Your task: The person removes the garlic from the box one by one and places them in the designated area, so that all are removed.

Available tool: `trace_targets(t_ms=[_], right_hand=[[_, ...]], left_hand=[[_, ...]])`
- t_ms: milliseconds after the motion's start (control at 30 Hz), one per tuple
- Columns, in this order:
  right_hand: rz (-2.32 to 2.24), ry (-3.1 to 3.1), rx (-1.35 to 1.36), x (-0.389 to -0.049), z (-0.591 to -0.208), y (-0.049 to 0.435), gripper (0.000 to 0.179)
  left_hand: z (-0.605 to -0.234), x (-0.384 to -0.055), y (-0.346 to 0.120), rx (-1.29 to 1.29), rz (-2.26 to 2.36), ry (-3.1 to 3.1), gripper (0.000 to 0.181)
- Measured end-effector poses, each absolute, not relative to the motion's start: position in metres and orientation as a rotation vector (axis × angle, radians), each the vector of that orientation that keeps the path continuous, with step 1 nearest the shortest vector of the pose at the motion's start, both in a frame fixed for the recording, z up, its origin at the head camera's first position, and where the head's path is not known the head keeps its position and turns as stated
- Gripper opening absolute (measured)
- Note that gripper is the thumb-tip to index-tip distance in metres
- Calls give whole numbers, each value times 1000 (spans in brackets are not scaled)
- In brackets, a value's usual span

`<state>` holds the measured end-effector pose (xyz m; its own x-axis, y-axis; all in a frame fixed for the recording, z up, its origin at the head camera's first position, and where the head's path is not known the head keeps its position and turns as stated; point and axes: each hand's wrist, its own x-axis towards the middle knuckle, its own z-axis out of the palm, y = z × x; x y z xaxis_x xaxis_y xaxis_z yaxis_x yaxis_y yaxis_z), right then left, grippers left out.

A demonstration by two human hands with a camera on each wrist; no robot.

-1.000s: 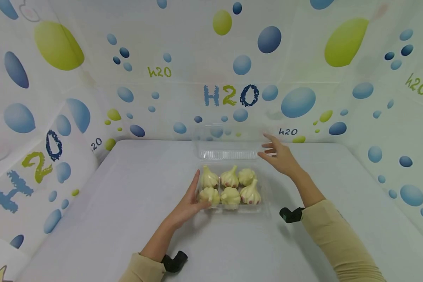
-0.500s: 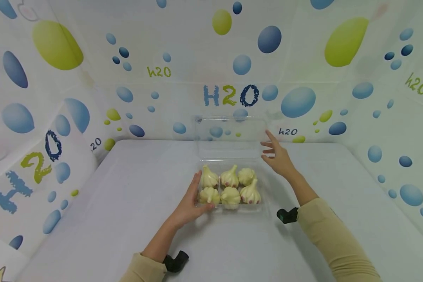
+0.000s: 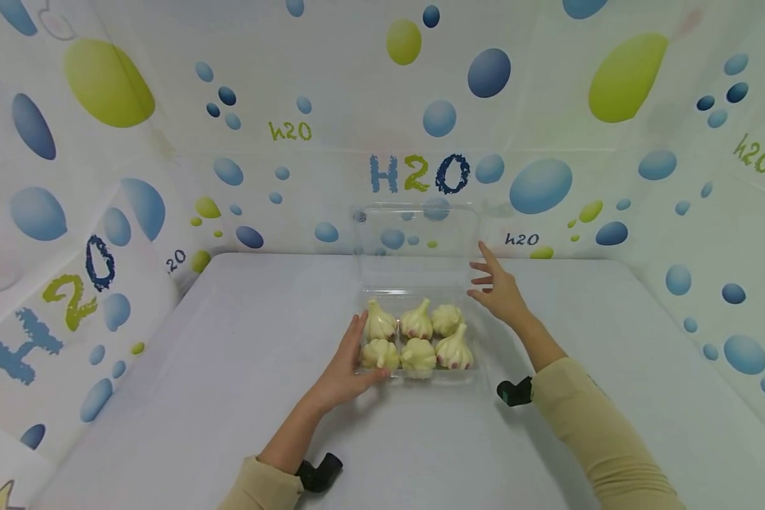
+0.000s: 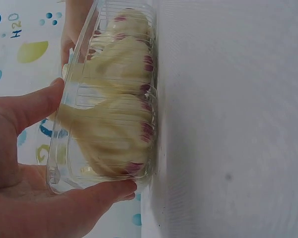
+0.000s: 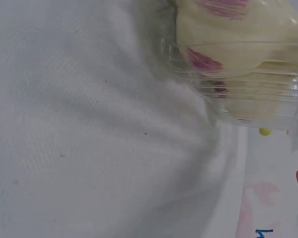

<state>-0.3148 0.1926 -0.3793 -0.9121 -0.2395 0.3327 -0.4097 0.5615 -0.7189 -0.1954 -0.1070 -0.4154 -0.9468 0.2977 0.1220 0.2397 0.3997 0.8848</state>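
Observation:
A clear plastic clamshell box sits on the table, with several pale garlic bulbs in its base. Its clear lid stands raised behind the base, joined along the back edge. My left hand holds the front left corner, thumb at the front rim and fingers along the left side. In the left wrist view, thumb and fingers lie against the box wall. At the lid's right edge is my right hand, fingers spread and fingertips right at the plastic. Only a bit of its fingertips shows in the right wrist view.
The white table runs back to a wall sheet printed with blue and green drops and "H2O" lettering. Black wrist devices sit at both sleeve cuffs.
The lid has swung up from a lower, tilted-back position to stand more upright. My right hand has shifted slightly down along its edge. The left thumb has slid a little right along the rim.

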Motion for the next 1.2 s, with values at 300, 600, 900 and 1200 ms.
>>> trace_targets(t_ms=[300, 600, 900, 1200], right_hand=[[1278, -2628, 504, -320, -386, 191, 97], [1182, -2691, 520, -321, -389, 190, 88], [1116, -2709, 549, -323, -395, 193, 81], [1141, -2730, 511, -322, -401, 194, 75]], left_hand=[[-414, -195, -108, 528, 1610, 2572, 96], [-415, -195, -108, 544, 1617, 2572, 97], [-416, -196, -108, 566, 1613, 2584, 95], [-396, -186, -106, 541, 1597, 2556, 92]])
